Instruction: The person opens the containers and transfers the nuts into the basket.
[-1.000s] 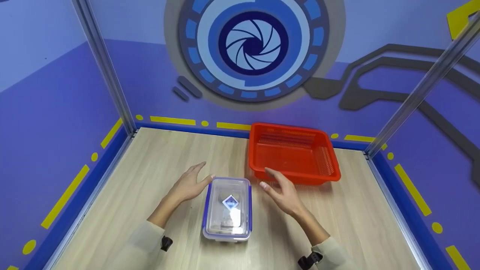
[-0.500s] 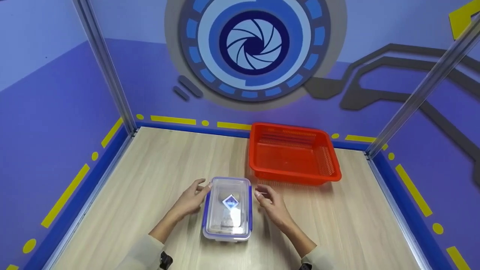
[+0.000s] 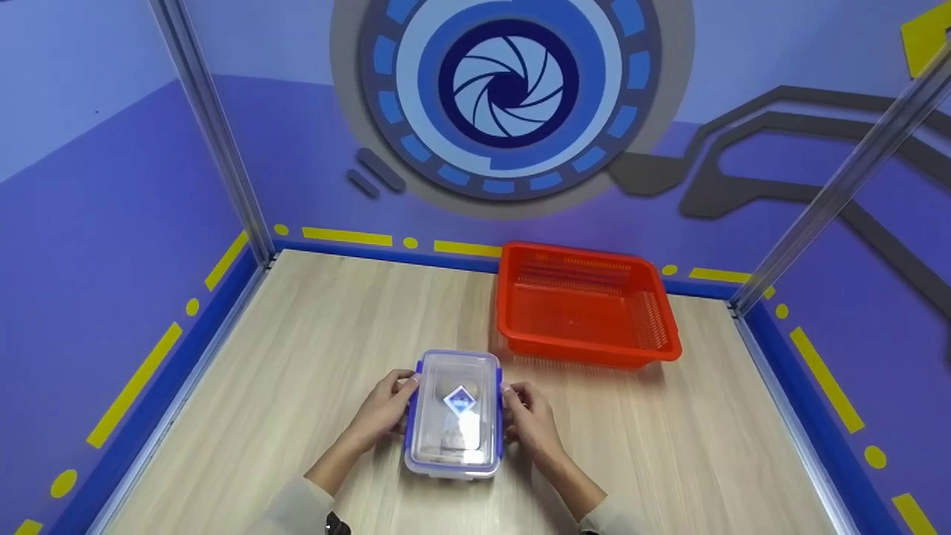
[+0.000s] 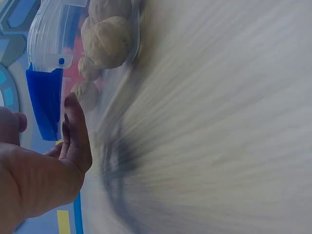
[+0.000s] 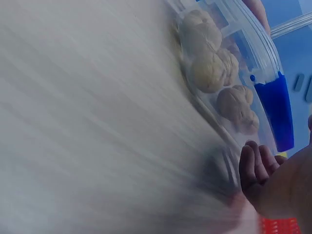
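A clear plastic food container [image 3: 455,438] with a lid, blue side latches and a diamond-shaped sticker lies lengthwise on the table. Several pale brown, wrinkled, walnut-like balls [image 4: 108,41] show through its wall in both wrist views. My left hand [image 3: 383,409] holds the container's left side, thumb at the lid's edge and curled fingers [image 4: 78,134] below the blue latch [image 4: 45,102]. On the opposite side, my right hand [image 3: 533,423] holds it likewise, its curled fingers [image 5: 247,165] by the lower wall near the other latch [image 5: 277,112].
A red perforated basket [image 3: 587,353] stands behind and to the right of the container, against the back wall. Blue printed panels [image 3: 89,260] and metal posts [image 3: 215,134] bound the wooden table [image 3: 334,319] on the left, back and right.
Both hands have come inward and nearer to me, from apart on either side to the container's two long sides. Their fingers have curled. The container and the basket stay put.
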{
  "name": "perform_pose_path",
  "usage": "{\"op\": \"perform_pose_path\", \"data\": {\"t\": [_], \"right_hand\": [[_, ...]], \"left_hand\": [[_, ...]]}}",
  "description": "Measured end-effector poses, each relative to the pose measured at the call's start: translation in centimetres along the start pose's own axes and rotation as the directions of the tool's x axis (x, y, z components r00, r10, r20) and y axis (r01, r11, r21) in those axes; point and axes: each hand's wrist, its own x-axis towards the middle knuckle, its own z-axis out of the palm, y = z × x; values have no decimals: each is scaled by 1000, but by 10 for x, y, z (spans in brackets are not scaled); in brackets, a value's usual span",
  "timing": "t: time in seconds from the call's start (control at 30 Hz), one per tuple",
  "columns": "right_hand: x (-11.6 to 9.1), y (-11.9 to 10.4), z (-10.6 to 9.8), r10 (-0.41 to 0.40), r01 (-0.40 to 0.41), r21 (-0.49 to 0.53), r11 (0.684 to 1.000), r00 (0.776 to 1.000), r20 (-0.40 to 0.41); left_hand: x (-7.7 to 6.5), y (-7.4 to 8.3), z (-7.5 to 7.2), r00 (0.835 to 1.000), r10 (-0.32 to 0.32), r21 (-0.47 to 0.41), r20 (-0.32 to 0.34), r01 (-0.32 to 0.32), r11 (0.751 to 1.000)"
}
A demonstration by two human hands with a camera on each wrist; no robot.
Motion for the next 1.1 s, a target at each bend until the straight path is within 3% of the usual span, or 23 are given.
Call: {"op": "perform_pose_path", "data": {"t": [0.2,0.4,0.63,0.9,1.1], "right_hand": [[-1,2,10,37,-41,-70,997,998,-54],[-1,-4,23,8,-37,-215,976,991,-134],[1,-10,31,-8,-36,-325,945,991,-131],[2,-6,36,-33,-20,-371,929,990,-137],[5,-6,34,-27,-30,-387,922,990,-141]], "left_hand": [[0,0,6,1000,1,15,-15,-1,1000],[2,-1,13,996,78,103,-52,-73,992],[2,-7,19,995,95,107,-42,-90,990],[3,-12,24,985,124,166,-116,-104,981],[5,-10,26,985,116,150,-126,-97,984]]}}
